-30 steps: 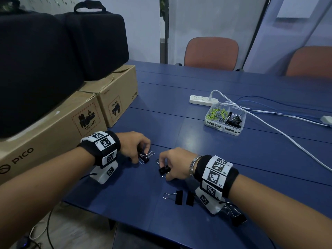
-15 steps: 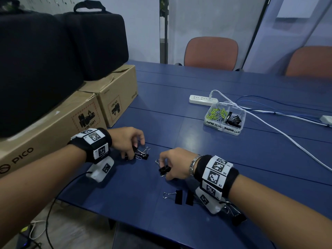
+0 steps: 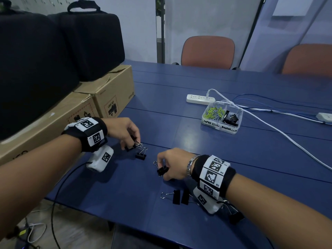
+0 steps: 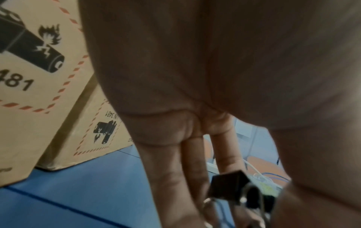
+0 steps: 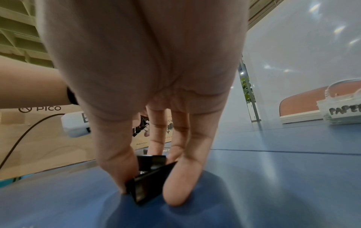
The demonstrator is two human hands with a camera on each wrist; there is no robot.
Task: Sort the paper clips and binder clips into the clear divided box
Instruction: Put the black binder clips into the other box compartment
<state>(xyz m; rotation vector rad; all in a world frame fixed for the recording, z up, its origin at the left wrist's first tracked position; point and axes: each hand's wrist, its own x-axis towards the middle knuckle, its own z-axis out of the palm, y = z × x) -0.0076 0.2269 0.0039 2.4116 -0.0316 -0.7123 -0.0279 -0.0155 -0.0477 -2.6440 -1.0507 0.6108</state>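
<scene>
A black binder clip [image 3: 129, 146] is pinched in the curled fingers of the left hand [image 3: 124, 131], just above the blue table [image 3: 197, 151]; in the left wrist view a black clip [image 4: 227, 187] is seen at the fingertips. Another binder clip [image 3: 140, 156] lies on the table just beside and below that hand, apart from it. A further binder clip [image 3: 162, 171] is gripped between the thumb and fingers of the right hand [image 3: 173, 165], low over the table; the same clip [image 5: 150, 177] is seen pinched in the right wrist view. Two more clips [image 3: 180, 197] lie near the table's front edge, just beside the right wrist. The clear divided box [image 3: 222, 117] stands well apart, farther back to the right, with paper clips [image 3: 214, 112] in its left compartment and black binder clips in its right one.
</scene>
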